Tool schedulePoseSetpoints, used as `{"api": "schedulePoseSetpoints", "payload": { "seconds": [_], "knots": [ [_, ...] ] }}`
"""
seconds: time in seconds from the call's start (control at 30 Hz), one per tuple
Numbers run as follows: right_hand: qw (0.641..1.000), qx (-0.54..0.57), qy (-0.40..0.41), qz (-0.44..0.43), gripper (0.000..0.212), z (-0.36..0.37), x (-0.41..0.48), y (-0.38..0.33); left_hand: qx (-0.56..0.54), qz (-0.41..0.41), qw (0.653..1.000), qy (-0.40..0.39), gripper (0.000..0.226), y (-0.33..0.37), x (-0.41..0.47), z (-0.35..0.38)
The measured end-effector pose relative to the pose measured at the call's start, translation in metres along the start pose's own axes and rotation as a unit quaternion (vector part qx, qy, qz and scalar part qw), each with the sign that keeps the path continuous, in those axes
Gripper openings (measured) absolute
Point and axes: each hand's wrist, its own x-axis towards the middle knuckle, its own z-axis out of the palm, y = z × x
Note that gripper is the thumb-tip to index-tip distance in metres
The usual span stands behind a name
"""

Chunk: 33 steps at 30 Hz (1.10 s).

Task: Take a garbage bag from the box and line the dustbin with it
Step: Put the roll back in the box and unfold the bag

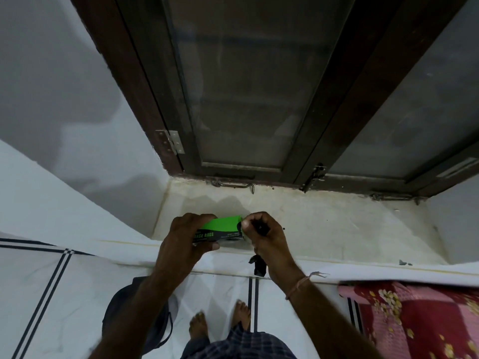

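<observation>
One green-and-black cardboard garbage bag box (222,230) sits gripped in the left hand (187,235), while the right hand (261,233) pinches one black plastic bag (260,265) at its end

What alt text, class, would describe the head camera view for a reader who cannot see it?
Over a window sill, a person's left hand grips a green and black garbage bag box while the right hand pulls a black garbage bag from its end. A dark dustbin stands on the floor below.

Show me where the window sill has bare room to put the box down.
The sill is bare to the right of the right hand, up to the side wall. Crowded only where both hands hold the box. Left hand sits near the sill's left edge.
</observation>
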Motion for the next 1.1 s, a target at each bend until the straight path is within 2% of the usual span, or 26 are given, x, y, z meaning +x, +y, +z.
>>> {"api": "schedulePoseSetpoints", "payload": {
  "seconds": [0.17, 0.23, 0.33, 0.43, 0.5, 0.57, 0.63, 0.7, 0.77, 0.8, 0.87, 0.93, 1.0, 1.1],
  "knots": [
    [0.997, -0.063, 0.050, -0.005, 0.031, 0.021, 0.014, 0.008, 0.065, -0.035, 0.997, 0.022, 0.066, -0.004, 0.027, 0.009],
    [0.991, -0.112, 0.070, -0.011, 0.031, 0.027, 0.024, 0.009, 0.079, -0.044, 0.996, 0.014, 0.065, -0.005, 0.038, 0.010],
    [0.990, -0.127, 0.068, 0.011, 0.030, 0.027, 0.032, 0.011, 0.085, -0.043, 0.995, 0.006, 0.065, -0.008, 0.043, 0.011],
    [0.988, -0.129, 0.078, 0.024, 0.024, 0.022, 0.025, 0.011, 0.141, -0.033, 0.989, -0.004, 0.080, -0.008, 0.040, 0.008],
    [0.987, -0.116, 0.106, 0.014, 0.018, 0.020, 0.012, 0.007, 0.161, -0.026, 0.986, 0.037, 0.080, -0.002, 0.029, 0.007],
    [0.990, -0.085, 0.109, -0.007, 0.021, 0.024, -0.007, -0.002, 0.078, -0.021, 0.991, 0.108, 0.060, 0.010, 0.008, 0.007],
    [0.997, -0.031, 0.064, -0.005, 0.030, 0.035, -0.030, -0.013, -0.077, -0.064, 0.989, 0.108, 0.034, 0.027, -0.018, 0.001],
    [0.999, 0.042, 0.010, 0.026, 0.038, 0.058, -0.055, -0.022, -0.266, -0.144, 0.953, 0.005, 0.015, 0.040, -0.045, -0.009],
    [0.995, 0.079, -0.019, 0.060, 0.042, 0.076, -0.071, -0.024, -0.413, -0.188, 0.887, -0.087, 0.024, 0.047, -0.063, -0.013],
    [0.994, 0.078, -0.026, 0.070, 0.043, 0.091, -0.081, -0.025, -0.433, -0.191, 0.875, -0.106, 0.031, 0.042, -0.076, -0.019],
    [0.992, 0.081, -0.045, 0.088, 0.045, 0.115, -0.097, -0.023, -0.450, -0.194, 0.865, -0.103, 0.038, 0.032, -0.094, -0.029],
    [0.990, 0.084, -0.065, 0.097, 0.048, 0.142, -0.113, -0.020, -0.484, -0.225, 0.843, -0.066, 0.041, 0.010, -0.118, -0.042],
    [0.990, 0.071, -0.077, 0.093, 0.047, 0.171, -0.130, -0.013, -0.532, -0.256, 0.807, -0.026, 0.040, -0.017, -0.146, -0.061],
    [0.991, 0.051, -0.105, 0.070, 0.034, 0.220, -0.160, 0.007, -0.596, -0.302, 0.743, 0.032, 0.032, -0.059, -0.189, -0.092]
  ]
}}
